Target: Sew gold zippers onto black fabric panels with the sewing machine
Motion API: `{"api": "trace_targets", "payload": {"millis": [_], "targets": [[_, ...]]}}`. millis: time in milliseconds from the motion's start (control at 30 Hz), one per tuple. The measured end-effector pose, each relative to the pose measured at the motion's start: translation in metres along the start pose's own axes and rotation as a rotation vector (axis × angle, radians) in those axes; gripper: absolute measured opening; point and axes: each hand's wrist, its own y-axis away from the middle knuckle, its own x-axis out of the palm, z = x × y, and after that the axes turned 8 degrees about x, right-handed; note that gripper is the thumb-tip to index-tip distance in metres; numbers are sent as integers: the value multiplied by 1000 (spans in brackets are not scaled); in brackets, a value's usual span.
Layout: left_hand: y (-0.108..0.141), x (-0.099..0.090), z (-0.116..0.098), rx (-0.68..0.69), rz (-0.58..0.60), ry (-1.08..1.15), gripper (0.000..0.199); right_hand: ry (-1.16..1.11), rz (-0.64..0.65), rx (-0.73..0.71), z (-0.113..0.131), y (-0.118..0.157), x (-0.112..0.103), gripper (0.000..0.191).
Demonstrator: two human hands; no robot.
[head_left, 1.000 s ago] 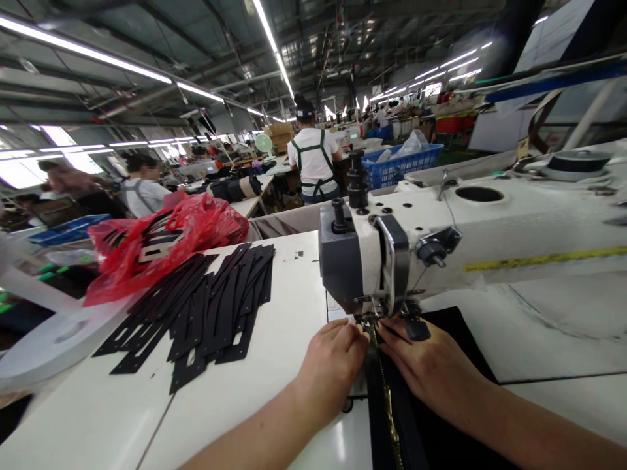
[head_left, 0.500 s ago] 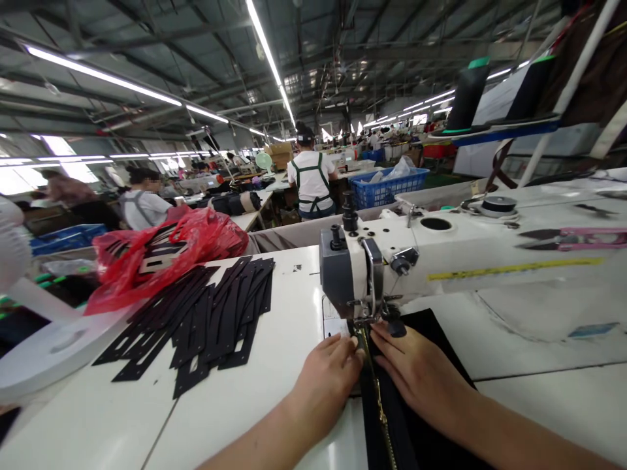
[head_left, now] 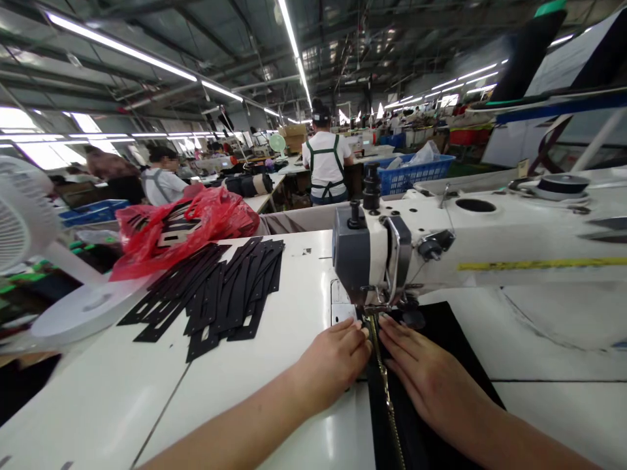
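Observation:
A black fabric piece [head_left: 453,346] lies under the presser foot of a white sewing machine [head_left: 421,228], with a gold-toothed zipper [head_left: 392,414] running lengthwise along it. The zipper's metal slider sits a little below the needle area. My left hand [head_left: 337,362] is at the fabric's left edge, just in front of the foot, its fingers curled and pinching that edge. Flat on the cloth to the right of the zipper rests my right hand [head_left: 426,369], fingers stretched toward the foot. The needle point itself cannot be made out.
Black slotted strips [head_left: 230,294] are piled on the white table [head_left: 255,398] to the left. Behind them is a red plastic bag [head_left: 181,228]; a white fan [head_left: 88,300] stands at far left. A blue basket [head_left: 416,175] and a co-worker [head_left: 326,160] are beyond the machine.
The camera view has shifted, so the machine appears farther right. The zipper slider is closer to the presser foot, the fabric having moved forward. Both hands keep their places beside the zipper.

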Motion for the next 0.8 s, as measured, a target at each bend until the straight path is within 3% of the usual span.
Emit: {"api": "trace_targets", "payload": {"millis": [233, 433, 800], "targets": [[-1, 1, 5, -10, 16, -24, 30, -66, -3, 8, -4, -7, 1, 37], [3, -5, -4, -61, 114, -16, 27, -90, 25, 24, -6, -5, -2, 36], [6, -2, -14, -70, 42, -11, 25, 26, 33, -14, 1, 7, -1, 38]]}}
